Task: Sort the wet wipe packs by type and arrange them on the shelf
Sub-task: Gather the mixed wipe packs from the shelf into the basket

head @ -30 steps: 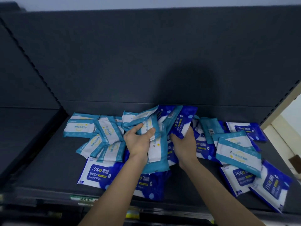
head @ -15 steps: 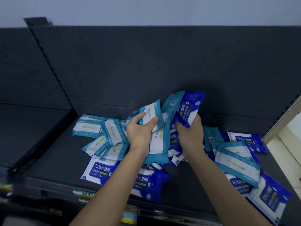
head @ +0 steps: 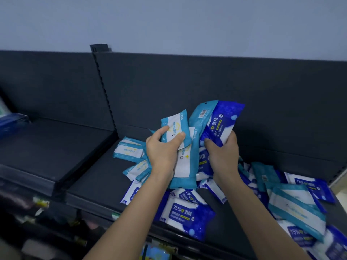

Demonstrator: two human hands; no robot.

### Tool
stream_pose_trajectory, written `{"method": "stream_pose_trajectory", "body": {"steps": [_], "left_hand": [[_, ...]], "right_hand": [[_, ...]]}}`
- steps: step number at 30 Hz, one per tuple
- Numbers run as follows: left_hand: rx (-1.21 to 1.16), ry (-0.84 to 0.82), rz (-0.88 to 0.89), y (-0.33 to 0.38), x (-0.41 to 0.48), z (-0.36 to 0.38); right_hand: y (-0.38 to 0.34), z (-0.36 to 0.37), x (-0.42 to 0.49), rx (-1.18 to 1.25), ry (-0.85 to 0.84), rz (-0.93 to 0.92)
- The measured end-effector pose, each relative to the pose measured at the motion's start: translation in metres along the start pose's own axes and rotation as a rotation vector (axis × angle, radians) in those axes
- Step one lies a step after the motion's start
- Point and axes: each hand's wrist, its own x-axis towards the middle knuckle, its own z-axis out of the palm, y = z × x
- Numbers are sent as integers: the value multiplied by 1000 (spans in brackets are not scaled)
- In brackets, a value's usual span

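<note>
Two bare forearms are entering from the bottom of the frame, one from the lower left, one from the lower right, each ending in a bare hand near the centre. The left hand (head: 163, 151) and the right hand (head: 223, 156) are showing no gloves, rings, watch or bracelet. No sleeve is reaching the visible part of either forearm.

Both bare forearms reach up from the bottom edge of the view, converging over the middle of the shelf (head: 97, 177). The left hand (head: 163, 149) is raised, back toward the camera, thumb and fingers curled closed in a grip. The right hand (head: 223, 156), close beside it, is likewise clenched, thumb pressed forward.
</note>
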Motion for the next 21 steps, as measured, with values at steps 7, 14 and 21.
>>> {"method": "stream_pose_trajectory", "body": {"steps": [7, 14, 21], "left_hand": [[11, 37, 16, 21, 10, -74], [28, 179, 112, 60, 12, -172], [158, 388, 164, 88, 14, -305]], "right_hand": [[-4, 62, -43, 15, -54, -5], [-5, 148, -97, 54, -176, 5], [1, 255, -180, 134, -361, 20]]}}
